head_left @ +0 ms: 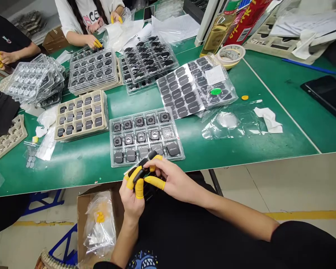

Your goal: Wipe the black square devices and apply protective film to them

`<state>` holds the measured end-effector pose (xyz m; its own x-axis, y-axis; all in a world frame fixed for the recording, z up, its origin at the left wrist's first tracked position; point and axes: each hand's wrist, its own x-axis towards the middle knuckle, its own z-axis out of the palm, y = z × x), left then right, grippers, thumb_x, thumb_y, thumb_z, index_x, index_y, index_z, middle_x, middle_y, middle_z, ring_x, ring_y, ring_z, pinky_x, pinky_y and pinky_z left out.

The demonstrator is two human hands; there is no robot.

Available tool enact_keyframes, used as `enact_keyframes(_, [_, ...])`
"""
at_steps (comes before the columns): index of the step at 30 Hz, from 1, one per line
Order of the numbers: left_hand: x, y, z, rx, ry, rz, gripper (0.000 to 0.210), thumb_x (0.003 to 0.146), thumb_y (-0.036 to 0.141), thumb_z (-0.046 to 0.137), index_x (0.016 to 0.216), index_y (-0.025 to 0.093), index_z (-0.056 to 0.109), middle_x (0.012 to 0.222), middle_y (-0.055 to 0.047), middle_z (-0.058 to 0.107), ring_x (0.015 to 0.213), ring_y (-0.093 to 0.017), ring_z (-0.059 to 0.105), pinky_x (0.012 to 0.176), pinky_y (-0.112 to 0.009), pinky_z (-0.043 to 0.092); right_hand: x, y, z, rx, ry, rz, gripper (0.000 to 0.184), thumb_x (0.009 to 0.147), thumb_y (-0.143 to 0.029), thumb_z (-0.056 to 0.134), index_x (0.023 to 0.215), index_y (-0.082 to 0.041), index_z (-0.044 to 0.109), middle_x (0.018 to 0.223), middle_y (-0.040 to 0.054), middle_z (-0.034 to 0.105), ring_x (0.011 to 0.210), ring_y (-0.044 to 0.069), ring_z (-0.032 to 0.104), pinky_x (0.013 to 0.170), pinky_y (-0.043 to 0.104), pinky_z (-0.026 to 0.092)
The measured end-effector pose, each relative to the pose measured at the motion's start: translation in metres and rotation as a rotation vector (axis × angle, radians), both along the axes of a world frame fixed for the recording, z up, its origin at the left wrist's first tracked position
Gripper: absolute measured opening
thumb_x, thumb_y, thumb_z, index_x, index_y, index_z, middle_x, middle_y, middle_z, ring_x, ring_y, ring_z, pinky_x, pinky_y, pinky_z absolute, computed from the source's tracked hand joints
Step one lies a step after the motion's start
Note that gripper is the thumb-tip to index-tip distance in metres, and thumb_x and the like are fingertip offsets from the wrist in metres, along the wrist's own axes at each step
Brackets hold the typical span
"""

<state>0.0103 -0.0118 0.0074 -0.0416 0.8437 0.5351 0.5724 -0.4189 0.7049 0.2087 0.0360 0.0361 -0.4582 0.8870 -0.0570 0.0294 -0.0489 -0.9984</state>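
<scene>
My left hand [133, 192], in yellow finger cots, is closed around a small black square part [140, 175]. Behind that part a strip with black stickers [152, 154] juts out from between my hands. My right hand [165, 173], also in yellow finger cots, bends its fingers in close against the part and the strip; what its fingertips pinch is hidden. Just beyond my hands lies a clear plastic tray [179, 140] of black square parts. Its near row shows flat printed faces, while the farther rows show round centres.
Beige trays [105, 112] of black pieces and stacked clear trays [113, 71] stand at left. Sticker sheets [168, 80], a tape roll [242, 52], clear film [212, 129] and a phone [329, 95] lie to the right. Two co-workers sit opposite. An open carton [81, 224] stands below the table edge.
</scene>
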Motion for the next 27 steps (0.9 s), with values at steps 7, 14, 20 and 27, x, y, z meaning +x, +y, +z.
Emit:
enact_keyframes(7, [0.008, -0.001, -0.001, -0.113, -0.094, -0.063, 0.035, 0.112, 0.04, 0.063, 0.138, 0.024, 0.079, 0.123, -0.012, 0.085, 0.113, -0.026, 0.083, 0.1, -0.039, 0.069, -0.004, 0.0, 0.009, 0.087, -0.032, -0.035, 0.015, 0.108, -0.038, 0.063, 0.115, -0.026, 0.067, 0.097, 0.0036, 0.069, 0.077, 0.018, 0.059, 0.073, 0.035, 0.052])
enact_keyframes(14, [-0.024, 0.008, 0.003, -0.03, 0.054, -0.259, 0.089, 0.085, 0.071, 0.087, 0.158, 0.024, 0.065, 0.128, -0.015, 0.082, 0.114, -0.031, 0.083, 0.097, -0.042, 0.072, 0.015, 0.013, 0.017, 0.026, -0.053, 0.105, 0.036, 0.105, -0.06, 0.07, 0.107, -0.025, 0.078, 0.09, 0.0035, 0.076, 0.073, 0.018, 0.06, 0.068, 0.033, 0.05])
enact_keyframes(20, [-0.022, 0.012, 0.015, 0.008, 0.11, -0.356, 0.073, 0.096, 0.055, 0.084, 0.159, 0.027, 0.061, 0.122, -0.011, 0.082, 0.107, -0.024, 0.085, 0.093, -0.034, 0.072, 0.016, 0.014, 0.02, -0.103, 0.015, 0.182, 0.042, 0.1, -0.065, 0.076, 0.106, -0.024, 0.073, 0.09, 0.001, 0.07, 0.072, 0.016, 0.057, 0.066, 0.03, 0.052])
enact_keyframes(27, [-0.014, 0.009, 0.014, -0.011, 0.134, -0.331, 0.065, 0.1, 0.048, 0.081, 0.157, 0.024, 0.06, 0.123, -0.012, 0.08, 0.109, -0.023, 0.083, 0.093, -0.034, 0.071, 0.019, 0.013, 0.016, 0.02, -0.087, 0.165, 0.019, 0.105, -0.044, 0.071, 0.105, -0.026, 0.071, 0.089, 0.0006, 0.071, 0.072, 0.017, 0.057, 0.067, 0.032, 0.046])
